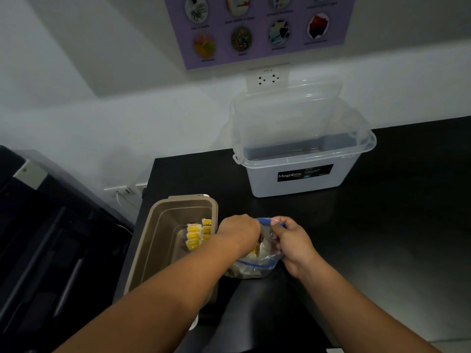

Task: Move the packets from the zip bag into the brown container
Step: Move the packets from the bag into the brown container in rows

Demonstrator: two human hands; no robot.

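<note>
Head view: the bag lies by the worktop's left edge, just beside the container, which already holds packets. The right hand pinches the bag's rim. The left hand reaches inside; I cannot tell its grip. Next, probably, a packet goes across.

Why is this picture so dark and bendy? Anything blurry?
Head view: dim lighting, so the black countertop loses detail; the wide lens bends lines on the white wall; the purple wall poster is too soft to read; the clear plastic box catches glare.
</note>
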